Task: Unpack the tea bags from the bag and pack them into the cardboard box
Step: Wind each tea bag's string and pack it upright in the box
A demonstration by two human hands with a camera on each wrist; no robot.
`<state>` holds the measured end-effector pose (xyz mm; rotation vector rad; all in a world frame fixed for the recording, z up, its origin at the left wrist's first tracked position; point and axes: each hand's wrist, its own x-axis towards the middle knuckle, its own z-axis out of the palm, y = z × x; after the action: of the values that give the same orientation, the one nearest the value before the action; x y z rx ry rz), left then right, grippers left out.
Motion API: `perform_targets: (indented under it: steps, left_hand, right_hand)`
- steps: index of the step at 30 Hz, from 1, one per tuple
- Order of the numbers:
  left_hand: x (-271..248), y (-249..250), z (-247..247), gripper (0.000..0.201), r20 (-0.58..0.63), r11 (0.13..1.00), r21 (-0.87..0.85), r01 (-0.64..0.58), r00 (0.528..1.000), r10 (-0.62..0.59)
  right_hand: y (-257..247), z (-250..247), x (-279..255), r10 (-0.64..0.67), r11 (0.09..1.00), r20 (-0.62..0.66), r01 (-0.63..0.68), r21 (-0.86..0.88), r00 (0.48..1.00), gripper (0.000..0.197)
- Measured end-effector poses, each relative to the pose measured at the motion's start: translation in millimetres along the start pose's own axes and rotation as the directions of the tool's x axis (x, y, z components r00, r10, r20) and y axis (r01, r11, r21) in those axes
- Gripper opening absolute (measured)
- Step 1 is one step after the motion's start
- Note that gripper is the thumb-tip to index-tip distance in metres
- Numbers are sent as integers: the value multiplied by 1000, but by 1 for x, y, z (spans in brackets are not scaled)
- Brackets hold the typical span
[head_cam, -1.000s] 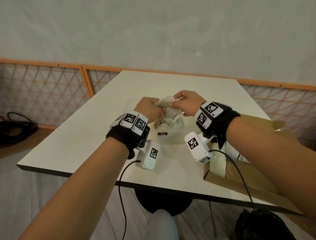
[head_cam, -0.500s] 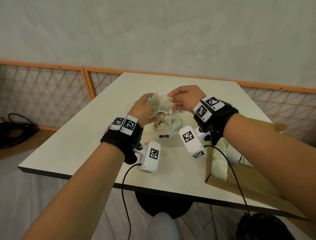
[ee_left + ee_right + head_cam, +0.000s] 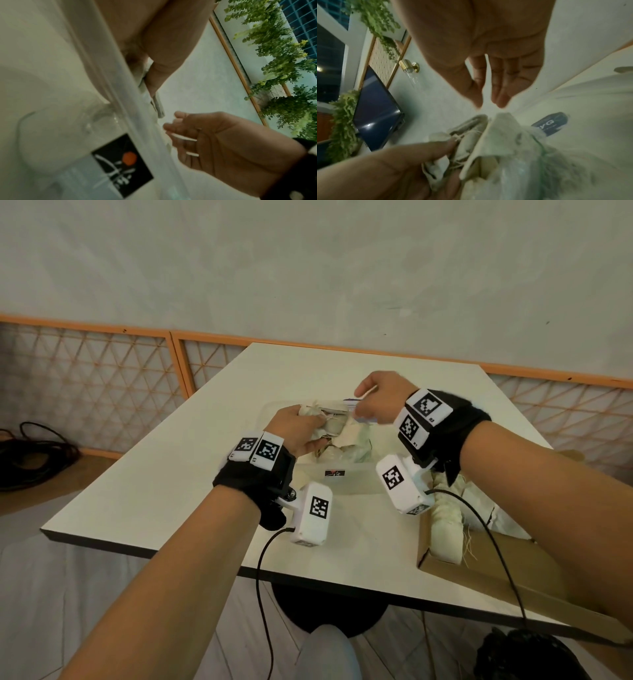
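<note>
So, head view: left hand [image 3: 295, 429] clutches a clump of tea bags [image 3: 342, 433] inside the clear bag [image 3: 352, 478] at 12 o'clock, right hand [image 3: 380, 398] pinches its rim; cardboard box [image 3: 486, 580] at 4 o'clock holds several already. Left wrist: same rim pinch. Right wrist: more tea bags left inside, so roughly partway.

Clutching a crumpled bunch of tea bags [image 3: 325, 419] in the left hand [image 3: 298, 429], right at the mouth of the clear bag [image 3: 352, 477] lying on the white table [image 3: 164, 484]. Pinching the bag's upper rim with the right hand [image 3: 380, 398], fingers curled. Wearing black straps with white marker blocks on both wrists. Reaching with the right forearm over the open cardboard box [image 3: 462, 573] at the table's right edge, packed tea bags [image 3: 445, 529] lying against its left wall.
</note>
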<state>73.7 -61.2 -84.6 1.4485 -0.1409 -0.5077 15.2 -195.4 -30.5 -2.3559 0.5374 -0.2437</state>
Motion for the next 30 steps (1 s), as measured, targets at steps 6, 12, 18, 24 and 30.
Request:
perform_targets:
  steps: [6, 12, 18, 24, 30]
  left_hand:
    - [1, 0, 2, 9, 13, 995, 83, 47, 999, -49]
    - [3, 5, -3, 70, 44, 982, 100, 161, 985, -167]
    - [-1, 7, -2, 22, 35, 1000, 14, 19, 999, -20]
    - [-11, 15, -2, 16, 190, 945, -307, 116, 980, -59]
    - [-40, 15, 20, 27, 389, 921, -372, 119, 920, 38]
  right_hand:
    - [9, 17, -10, -106, 918, 220, 180, -353, 970, 72]
    - [7, 21, -9, -194, 941, 104, 215, -261, 975, 27]
    - [2, 17, -10, -205, 968, 45, 196, 154, 978, 14]
    - [-10, 7, -19, -144, 780, 95, 54, 623, 985, 22]
    - [-11, -12, -48, -231, 804, 79, 144, 576, 970, 31]
